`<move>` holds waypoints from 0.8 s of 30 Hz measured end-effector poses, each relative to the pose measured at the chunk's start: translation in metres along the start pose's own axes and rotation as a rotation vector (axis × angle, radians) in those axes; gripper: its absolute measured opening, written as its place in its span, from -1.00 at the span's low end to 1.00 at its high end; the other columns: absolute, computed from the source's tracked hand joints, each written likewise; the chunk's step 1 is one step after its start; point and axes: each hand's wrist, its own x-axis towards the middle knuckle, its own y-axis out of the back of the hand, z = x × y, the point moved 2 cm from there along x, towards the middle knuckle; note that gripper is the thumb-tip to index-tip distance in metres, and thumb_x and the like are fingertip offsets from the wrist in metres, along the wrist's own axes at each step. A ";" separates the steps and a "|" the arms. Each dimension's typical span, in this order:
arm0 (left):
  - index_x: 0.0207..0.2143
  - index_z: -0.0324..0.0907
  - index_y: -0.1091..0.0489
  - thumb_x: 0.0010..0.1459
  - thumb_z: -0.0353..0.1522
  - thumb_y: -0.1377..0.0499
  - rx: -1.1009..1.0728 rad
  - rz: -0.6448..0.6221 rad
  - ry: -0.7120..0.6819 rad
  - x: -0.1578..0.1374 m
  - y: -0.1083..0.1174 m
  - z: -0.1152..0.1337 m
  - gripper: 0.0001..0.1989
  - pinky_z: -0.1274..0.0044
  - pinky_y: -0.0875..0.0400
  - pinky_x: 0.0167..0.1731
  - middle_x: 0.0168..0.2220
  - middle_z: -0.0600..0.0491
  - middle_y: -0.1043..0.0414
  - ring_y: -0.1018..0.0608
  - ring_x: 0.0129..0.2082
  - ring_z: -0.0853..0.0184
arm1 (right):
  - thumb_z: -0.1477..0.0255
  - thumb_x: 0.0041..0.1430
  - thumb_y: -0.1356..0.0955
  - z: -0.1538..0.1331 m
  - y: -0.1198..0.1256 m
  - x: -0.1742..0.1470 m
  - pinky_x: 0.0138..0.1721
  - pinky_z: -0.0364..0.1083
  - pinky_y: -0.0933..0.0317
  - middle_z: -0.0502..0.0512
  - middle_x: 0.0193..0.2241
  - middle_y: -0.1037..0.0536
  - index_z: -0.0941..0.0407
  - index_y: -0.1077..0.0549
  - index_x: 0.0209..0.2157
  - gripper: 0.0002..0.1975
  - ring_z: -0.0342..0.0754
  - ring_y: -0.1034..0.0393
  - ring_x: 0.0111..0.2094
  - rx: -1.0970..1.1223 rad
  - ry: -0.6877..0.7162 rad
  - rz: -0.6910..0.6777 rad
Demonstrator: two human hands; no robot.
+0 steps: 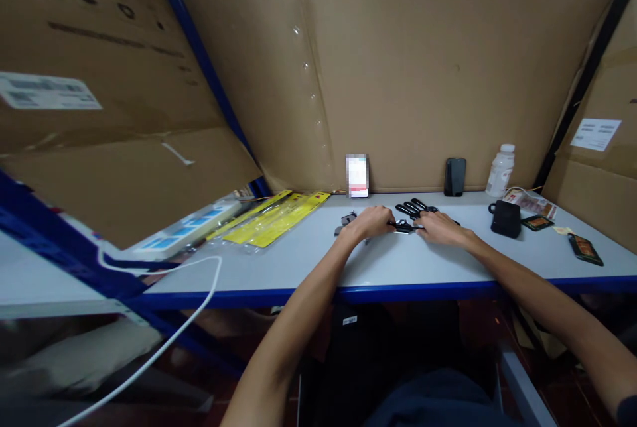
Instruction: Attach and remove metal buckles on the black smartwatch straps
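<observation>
Both my hands are over the middle of the white tabletop. My left hand (374,221) is closed on the left end of a small black and silver tool (404,227). At the tool's other end, my right hand (440,227) has its fingers closed on it; the tool's exact kind is too small to make out. Just behind lie several black looped handles (412,207), like those of scissors, partly covered by my right hand. Dark grey pieces (347,219) lie left of my left hand, partly hidden by it.
Yellow cards in clear plastic packaging (279,218) and a power strip (189,229) lie left. A phone (357,176), a black device (454,177) and a bottle (500,172) stand at the back. A black case (505,219) lies right. Cardboard walls (448,69) enclose the table.
</observation>
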 end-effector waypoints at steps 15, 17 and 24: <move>0.05 -0.09 -0.61 0.30 -0.34 -0.11 -0.081 -0.003 0.032 -0.005 0.007 -0.002 -0.64 0.49 -0.39 -0.24 -0.07 -0.11 -0.65 -0.64 -0.15 0.15 | 0.41 0.38 -0.23 0.002 -0.005 0.001 -0.10 0.03 -0.26 0.30 0.03 -0.54 0.07 -0.48 0.19 -0.58 0.16 -0.49 -0.06 0.010 0.002 0.024; 0.08 -0.07 -0.59 0.29 -0.41 -0.07 -0.106 0.001 0.049 -0.006 0.009 -0.004 -0.59 0.50 -0.41 -0.19 -0.03 -0.09 -0.65 -0.63 -0.12 0.17 | 0.41 0.38 -0.23 0.002 -0.005 0.001 -0.09 0.04 -0.25 0.29 0.04 -0.54 0.04 -0.46 0.21 -0.57 0.16 -0.49 -0.06 0.014 0.007 0.020; 0.07 -0.06 -0.61 0.20 -0.51 -0.08 -0.118 -0.014 0.031 -0.006 0.009 -0.005 -0.53 0.49 -0.44 -0.17 -0.07 -0.09 -0.66 -0.64 -0.12 0.15 | 0.42 0.37 -0.24 0.001 -0.003 0.000 -0.14 0.03 -0.25 0.31 0.02 -0.54 0.06 -0.47 0.21 -0.56 0.18 -0.50 -0.07 0.023 0.014 0.035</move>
